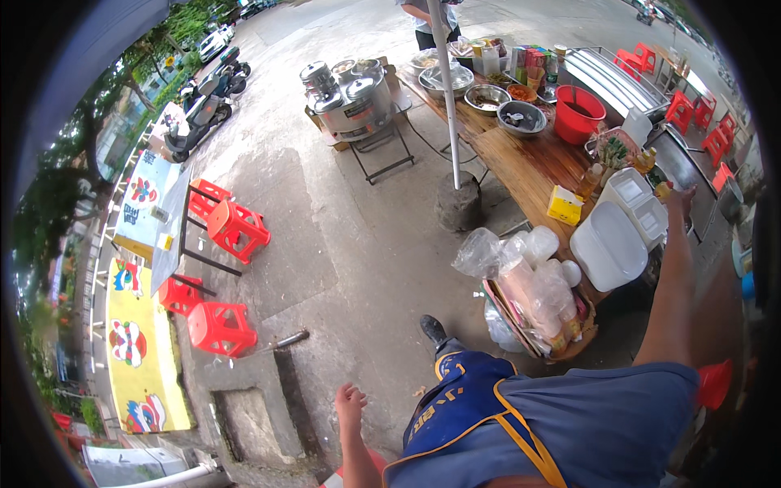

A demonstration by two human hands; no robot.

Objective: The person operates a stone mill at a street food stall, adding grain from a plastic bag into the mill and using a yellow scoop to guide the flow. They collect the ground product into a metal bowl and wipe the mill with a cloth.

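Note:
My left hand (351, 400) hangs over the pavement beside my blue apron (455, 407), its fingers loosely curled and partly apart with nothing in them. My right arm stretches out to the right end of a wooden table (508, 163). There my right hand (680, 202) is beside a yellowish bottle (646, 160) and the white foam boxes (630, 203); its fingers are too small to make out, and whether they hold anything is unclear. A white plastic tub (610, 246) lies below the boxes. A yellow box (565, 205) and a red bucket (579, 114) stand farther along the table.
A carton (553, 350) of plastic bags and cups stands on the ground ahead. A pole (449, 89) in a concrete base rises by the table. Steel pots (350, 93) rest on a stand. Red stools (236, 232) surround a folding table at left. A person (427, 20) stands beyond the table.

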